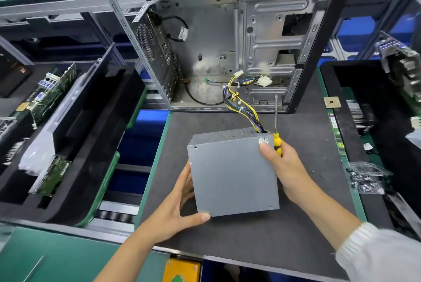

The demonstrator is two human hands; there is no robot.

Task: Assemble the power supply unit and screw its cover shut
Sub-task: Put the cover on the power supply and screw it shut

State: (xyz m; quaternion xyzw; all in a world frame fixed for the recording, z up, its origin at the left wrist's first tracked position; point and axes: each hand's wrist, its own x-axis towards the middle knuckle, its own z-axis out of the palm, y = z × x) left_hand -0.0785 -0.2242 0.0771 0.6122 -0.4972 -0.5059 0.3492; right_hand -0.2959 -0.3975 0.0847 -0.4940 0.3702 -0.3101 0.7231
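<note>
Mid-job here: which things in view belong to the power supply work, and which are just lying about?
In the job:
- grey power supply unit, held by left hand and right hand
- its cable bundle
- screwdriver, in the right hand
- bag of screws

Lying about:
- open computer case
- circuit boards in foam trays
- memory stick

- A dark grey work mat [303,145] with green edging is laid on the bench.
- An open metal computer case [227,37] is stood at the mat's far edge.
- Black foam trays [91,135] holding circuit boards [54,90] are set at the left.
- A clear bag of screws [365,178] is placed at the right.
</note>
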